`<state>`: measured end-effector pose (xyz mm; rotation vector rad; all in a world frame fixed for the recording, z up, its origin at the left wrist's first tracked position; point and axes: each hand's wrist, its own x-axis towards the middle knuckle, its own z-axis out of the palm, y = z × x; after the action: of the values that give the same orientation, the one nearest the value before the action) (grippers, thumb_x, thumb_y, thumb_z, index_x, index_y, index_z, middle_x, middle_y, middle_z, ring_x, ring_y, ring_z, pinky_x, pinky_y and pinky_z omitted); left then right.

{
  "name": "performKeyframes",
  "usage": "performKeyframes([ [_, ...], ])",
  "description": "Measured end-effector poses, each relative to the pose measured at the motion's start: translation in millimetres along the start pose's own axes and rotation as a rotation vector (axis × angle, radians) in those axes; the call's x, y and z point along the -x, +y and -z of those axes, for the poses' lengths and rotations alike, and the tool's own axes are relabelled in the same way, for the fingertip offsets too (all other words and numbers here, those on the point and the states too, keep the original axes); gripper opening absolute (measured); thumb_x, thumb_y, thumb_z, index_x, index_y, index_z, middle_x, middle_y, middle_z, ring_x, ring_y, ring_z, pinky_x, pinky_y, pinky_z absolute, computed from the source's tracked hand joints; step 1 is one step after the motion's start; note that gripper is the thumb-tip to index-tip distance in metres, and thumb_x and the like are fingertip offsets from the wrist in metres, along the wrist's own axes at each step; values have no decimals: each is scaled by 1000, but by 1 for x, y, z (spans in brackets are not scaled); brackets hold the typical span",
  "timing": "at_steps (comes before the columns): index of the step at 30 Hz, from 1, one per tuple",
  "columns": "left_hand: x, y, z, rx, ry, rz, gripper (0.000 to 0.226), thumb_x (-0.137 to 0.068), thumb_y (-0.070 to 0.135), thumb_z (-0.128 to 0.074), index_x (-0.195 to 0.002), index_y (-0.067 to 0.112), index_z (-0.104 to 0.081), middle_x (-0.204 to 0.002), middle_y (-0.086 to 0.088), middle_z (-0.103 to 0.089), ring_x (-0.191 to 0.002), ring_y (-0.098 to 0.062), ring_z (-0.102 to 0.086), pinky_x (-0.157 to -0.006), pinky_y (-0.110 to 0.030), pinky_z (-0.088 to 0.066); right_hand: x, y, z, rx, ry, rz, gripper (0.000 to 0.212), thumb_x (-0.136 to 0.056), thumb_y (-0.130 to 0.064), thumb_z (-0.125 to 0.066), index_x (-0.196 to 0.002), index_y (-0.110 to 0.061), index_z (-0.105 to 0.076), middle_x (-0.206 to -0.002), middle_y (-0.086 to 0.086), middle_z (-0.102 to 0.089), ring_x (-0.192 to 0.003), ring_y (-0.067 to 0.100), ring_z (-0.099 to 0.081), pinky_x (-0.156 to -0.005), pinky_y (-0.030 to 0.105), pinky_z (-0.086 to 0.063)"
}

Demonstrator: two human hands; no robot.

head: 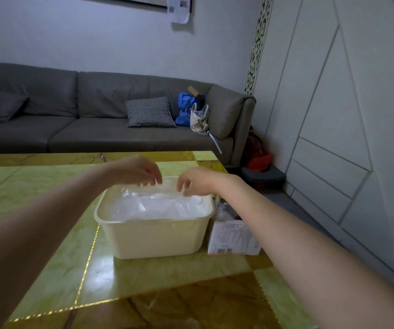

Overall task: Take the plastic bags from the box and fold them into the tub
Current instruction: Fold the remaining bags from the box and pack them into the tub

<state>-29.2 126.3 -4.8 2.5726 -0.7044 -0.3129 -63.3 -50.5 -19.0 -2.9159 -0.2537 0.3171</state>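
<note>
A: Surface?
B: Glossy green marble-look table [49, 210], gold inlay. Cream rectangular plastic tub [153, 236] centre; printed cardboard box [229, 238] touching at 3 o'clock.
A: Hands?
B: Left hand [135, 172] and right hand [197, 180] pinch a crinkled clear plastic bag [158, 203] at the tub's 12 o'clock rim

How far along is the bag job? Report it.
Done: clear bags already fill the tub near its rim. In hand: the left hand and right hand pinch a bag's far edge over the tub. Left: the box beside it still shows contents, unclear how many.
</note>
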Motion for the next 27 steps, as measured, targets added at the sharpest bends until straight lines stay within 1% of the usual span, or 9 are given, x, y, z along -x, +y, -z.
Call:
performKeyframes([
  [2,5,17,-10,65,-246,116,19,-93,10,-48,-90,18,-65,-82,1,-66,-73,-10,-61,-70,-18,-49,11,2,4,-29,34,2,34,-94,-1,-42,-117,-16,-63,-134,9,-50,-119,27,-50,-92,32,-43],
  [4,5,20,-21,9,-353,201,20,-95,15,-48,-105,12,-64,-89,1,-69,-80,-12,-66,-74,-20,-51,24,7,8,-3,43,-36,42,-93,5,-34,-118,-12,-63,-135,11,-51,-121,27,-49,-93,31,-42],
  [6,1,21,-26,-78,-264,183,23,-95,15,-48,-112,8,-62,-95,-2,-68,-83,-13,-66,-76,-22,-51,36,20,12,1,97,-79,39,-94,4,-35,-118,-7,-64,-132,12,-54,-119,27,-52,-93,30,-42],
  [10,-12,42,-34,-151,60,-51,20,-92,14,-53,-108,8,-65,-106,-7,-68,-90,-15,-63,-90,-30,-49,47,57,12,-19,256,-215,23,-91,-11,-54,-107,-1,-66,-114,16,-64,-103,29,-60,-89,36,-51],
  [15,-25,80,-81,-322,-5,-317,37,-88,28,-60,-124,21,-55,-125,1,-58,-113,-17,-53,-98,-34,-45,60,89,-18,-36,90,-391,50,-82,-30,-71,-122,-5,-53,-120,11,-55,-103,26,-57,-87,37,-51],
  [19,-35,90,-108,-503,-59,-344,37,-88,36,-58,-124,31,-54,-118,2,-58,-110,-18,-47,-93,-35,-44,60,95,-34,-462,300,-405,28,-85,-24,-69,-104,-7,-59,-104,11,-62,-86,20,-61,-79,33,-52],
  [21,-36,94,-115,-543,-95,-318,32,-90,34,-55,-122,30,-56,-112,1,-60,-104,-17,-50,-90,-33,-46,57,95,-36,-522,387,-380,11,-88,-16,-65,-95,-7,-65,-101,10,-66,-83,16,-57,-78,31,-52],
  [24,-34,97,-121,-591,-123,-300,31,-92,31,-51,-123,26,-56,-111,0,-60,-105,-18,-52,-91,-32,-44,51,89,-24,-616,540,-348,11,-88,-8,-59,-89,-7,-70,-100,10,-68,-87,18,-58,-82,33,-51],
  [27,-31,100,-124,-638,-148,-347,34,-94,29,-48,-127,25,-53,-124,2,-55,-116,-18,-49,-96,-33,-37,48,83,11,-910,800,-328,11,-88,-9,-53,-86,-12,-64,-93,11,-66,-85,22,-60,-81,35,-51],
])
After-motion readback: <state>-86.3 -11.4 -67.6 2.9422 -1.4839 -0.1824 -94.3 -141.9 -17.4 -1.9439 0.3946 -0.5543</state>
